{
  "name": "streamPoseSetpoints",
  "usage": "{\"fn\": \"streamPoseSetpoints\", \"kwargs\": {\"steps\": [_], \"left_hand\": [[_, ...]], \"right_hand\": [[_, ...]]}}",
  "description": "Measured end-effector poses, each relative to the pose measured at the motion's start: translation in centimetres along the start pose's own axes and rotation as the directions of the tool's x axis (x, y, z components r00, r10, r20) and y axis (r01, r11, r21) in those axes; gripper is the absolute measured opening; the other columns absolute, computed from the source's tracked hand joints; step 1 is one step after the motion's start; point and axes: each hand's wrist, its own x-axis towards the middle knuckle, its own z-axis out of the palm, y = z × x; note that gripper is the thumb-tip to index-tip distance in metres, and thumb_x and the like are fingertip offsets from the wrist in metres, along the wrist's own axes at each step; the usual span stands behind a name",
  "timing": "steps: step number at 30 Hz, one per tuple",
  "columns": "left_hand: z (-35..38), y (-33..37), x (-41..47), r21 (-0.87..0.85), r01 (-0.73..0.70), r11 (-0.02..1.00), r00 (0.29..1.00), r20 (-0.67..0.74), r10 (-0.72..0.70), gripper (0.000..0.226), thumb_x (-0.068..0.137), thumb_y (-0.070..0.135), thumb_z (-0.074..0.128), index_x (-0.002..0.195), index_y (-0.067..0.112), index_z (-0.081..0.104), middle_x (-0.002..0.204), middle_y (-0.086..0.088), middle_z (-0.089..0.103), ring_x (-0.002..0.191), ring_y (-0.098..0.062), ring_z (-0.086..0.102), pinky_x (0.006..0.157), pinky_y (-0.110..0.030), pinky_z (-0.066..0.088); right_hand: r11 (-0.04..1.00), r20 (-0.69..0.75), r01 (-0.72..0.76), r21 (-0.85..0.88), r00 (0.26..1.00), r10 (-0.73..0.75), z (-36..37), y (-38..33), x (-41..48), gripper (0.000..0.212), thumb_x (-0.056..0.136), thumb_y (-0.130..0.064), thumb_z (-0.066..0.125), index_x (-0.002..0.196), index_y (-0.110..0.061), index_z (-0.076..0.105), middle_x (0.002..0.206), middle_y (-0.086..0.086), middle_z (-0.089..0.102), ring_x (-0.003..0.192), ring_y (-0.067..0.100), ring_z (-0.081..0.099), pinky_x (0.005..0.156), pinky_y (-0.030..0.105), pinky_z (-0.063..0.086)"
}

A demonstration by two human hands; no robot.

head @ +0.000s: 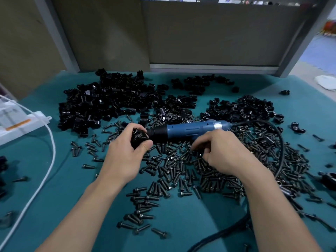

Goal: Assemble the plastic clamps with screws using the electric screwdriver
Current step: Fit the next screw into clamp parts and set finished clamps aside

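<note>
The blue electric screwdriver (190, 129) lay on its side on the green table (54, 170), its black nose pointing to the person's left. Right at that nose, the left hand (125, 157) held one black plastic clamp (139, 138), with fingers (131, 127) and thumb wrapped around it. Just on the person's side of the screwdriver's blue body, the right hand (223, 153) hovered low over the spread of dark screws (172, 171). Its fingers (203, 140) were curled down among them, and I could not tell whether they pinched one. Beyond the screwdriver's nose end sat a big heap of clamps (112, 100), and beyond its tail end a smaller heap (241, 110). A black cord (281, 142) ran from the tail and curved toward the person. Well off to the nose side lay a white cable (51, 142).
</note>
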Motion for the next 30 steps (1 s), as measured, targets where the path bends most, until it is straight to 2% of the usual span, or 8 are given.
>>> {"fn": "streamPoseSetpoints", "kwargs": {"steps": [4, 7, 10, 12, 17, 22, 27, 30], "left_hand": [[-0.1, -0.1, -0.2, -0.023, -0.019, 1.000, 0.997, -0.069, 0.018, 0.023, 0.095, 0.035, 0.073, 0.101, 0.047, 0.054, 0.072, 0.007, 0.065, 0.053, -0.003, 0.057, 0.048, -0.014, 0.043], [-0.1, 0.0, -0.3, -0.029, -0.014, 0.999, 0.994, -0.105, 0.011, 0.023, 0.095, 0.035, 0.072, 0.100, 0.047, 0.054, 0.071, 0.005, 0.066, 0.055, -0.003, 0.058, 0.050, -0.014, 0.045], [-0.2, -0.1, -0.2, -0.044, 0.008, 0.999, 0.991, -0.133, -0.014, 0.021, 0.095, 0.037, 0.072, 0.101, 0.047, 0.054, 0.072, 0.002, 0.069, 0.063, -0.009, 0.064, 0.052, -0.019, 0.049], [-0.4, -0.2, -0.3, -0.050, 0.009, 0.999, 0.991, -0.136, -0.016, 0.020, 0.095, 0.039, 0.072, 0.103, 0.045, 0.055, 0.074, 0.000, 0.071, 0.063, -0.015, 0.068, 0.052, -0.026, 0.053], [-0.6, -0.3, -0.3, -0.073, 0.012, 0.997, 0.990, -0.141, -0.022, 0.020, 0.095, 0.038, 0.073, 0.103, 0.045, 0.055, 0.076, 0.002, 0.072, 0.061, -0.018, 0.070, 0.059, -0.040, 0.059], [-0.5, -0.2, -0.3, -0.064, -0.015, 0.998, 0.991, -0.134, 0.007, 0.020, 0.094, 0.036, 0.074, 0.100, 0.043, 0.056, 0.075, 0.007, 0.069, 0.059, -0.018, 0.062, 0.049, -0.022, 0.049], [-0.2, -0.2, -0.4, -0.052, -0.025, 0.998, 0.992, -0.123, 0.019, 0.021, 0.093, 0.036, 0.075, 0.100, 0.044, 0.057, 0.064, -0.003, 0.067, 0.056, -0.020, 0.061, 0.050, -0.030, 0.048], [-0.3, -0.2, -0.4, -0.053, -0.020, 0.998, 0.994, -0.109, 0.014, 0.022, 0.093, 0.038, 0.075, 0.100, 0.045, 0.056, 0.063, -0.005, 0.067, 0.054, -0.022, 0.061, 0.050, -0.034, 0.049]], "right_hand": [[0.997, -0.023, -0.016, 0.072, 1.000, 0.017, 0.4, -0.5, -0.3, 0.038, 0.093, -0.004, 0.067, 0.083, -0.039, 0.079, 0.076, -0.020, 0.070, 0.054, -0.007, 0.062, 0.046, 0.007, 0.042], [0.984, -0.077, -0.003, 0.177, 0.997, 0.016, 1.7, -1.9, -0.2, 0.041, 0.101, -0.009, 0.058, 0.118, -0.043, 0.074, 0.095, -0.003, 0.073, 0.042, -0.002, 0.056, 0.039, 0.009, 0.036], [0.996, 0.048, 0.077, 0.054, 0.996, -0.080, 3.5, -3.4, -0.5, 0.065, 0.101, -0.004, 0.050, 0.152, -0.044, 0.045, 0.139, 0.001, 0.056, 0.108, 0.010, 0.063, 0.088, 0.020, 0.050], [0.994, 0.066, 0.107, 0.007, 0.992, -0.107, 4.1, -3.6, -0.5, 0.069, 0.101, -0.001, 0.047, 0.157, -0.040, 0.037, 0.154, -0.005, 0.041, 0.139, 0.021, 0.041, 0.118, 0.035, 0.035], [0.990, -0.023, 0.141, -0.006, 0.990, -0.141, 3.6, -3.9, 0.2, 0.021, 0.098, -0.012, 0.059, 0.104, -0.032, 0.062, 0.111, -0.010, 0.057, 0.098, 0.012, 0.053, 0.081, 0.028, 0.038], [0.965, 0.010, 0.212, -0.153, 0.977, -0.214, 4.1, -5.0, 0.5, 0.036, 0.096, -0.003, 0.058, 0.116, -0.033, 0.060, 0.104, -0.006, 0.061, 0.097, 0.016, 0.050, 0.083, 0.030, 0.044], [0.993, -0.026, 0.114, 0.032, 0.993, -0.113, 3.9, -4.5, 0.6, 0.031, 0.102, -0.004, 0.053, 0.109, -0.029, 0.071, 0.107, -0.007, 0.060, 0.073, 0.011, 0.057, 0.059, 0.021, 0.045], [0.992, 0.009, 0.126, 0.024, 0.992, -0.126, 3.5, -4.1, 0.5, 0.019, 0.102, -0.017, 0.060, 0.109, -0.031, 0.071, 0.108, -0.009, 0.062, 0.084, 0.013, 0.061, 0.071, 0.023, 0.049]]}}
